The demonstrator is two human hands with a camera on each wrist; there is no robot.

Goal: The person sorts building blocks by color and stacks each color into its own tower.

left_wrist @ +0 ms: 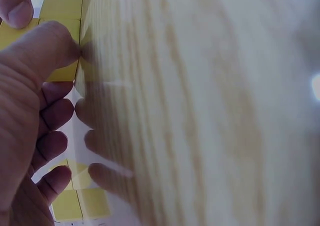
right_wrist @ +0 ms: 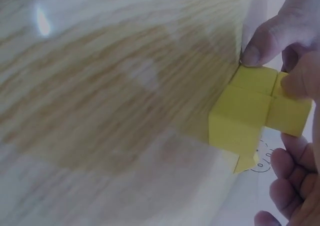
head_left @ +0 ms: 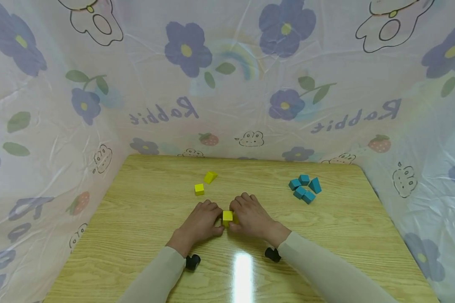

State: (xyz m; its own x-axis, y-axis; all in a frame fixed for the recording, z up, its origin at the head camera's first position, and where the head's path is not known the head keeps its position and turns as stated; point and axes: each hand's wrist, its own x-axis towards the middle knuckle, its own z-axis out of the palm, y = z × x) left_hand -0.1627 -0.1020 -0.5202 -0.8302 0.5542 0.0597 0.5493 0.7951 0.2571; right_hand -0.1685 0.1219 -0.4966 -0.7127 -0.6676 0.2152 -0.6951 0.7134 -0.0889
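Between the two hands, near the middle of the table, stands a small cluster of yellow blocks. In the right wrist view two yellow cubes (right_wrist: 235, 121) sit side by side on the table, with another yellow block (right_wrist: 290, 117) on top. My left hand (head_left: 202, 222) grips a lower yellow block (left_wrist: 62, 68) from the left, its thumb on the near face and its other fingers beyond. From the right, my right hand (head_left: 250, 215) holds the upper yellow block with thumb and fingers. The head view shows a yellow top face (head_left: 227, 215); the hands hide much of the rest.
Behind the left hand lie a yellow cube (head_left: 199, 190) and a yellow wedge-like block (head_left: 210, 176). Several blue blocks (head_left: 300, 192) are grouped at the back right, a blue triangular block (head_left: 315, 185) among them. Patterned cloth (head_left: 227, 97) walls in the wooden table (head_left: 144, 235).
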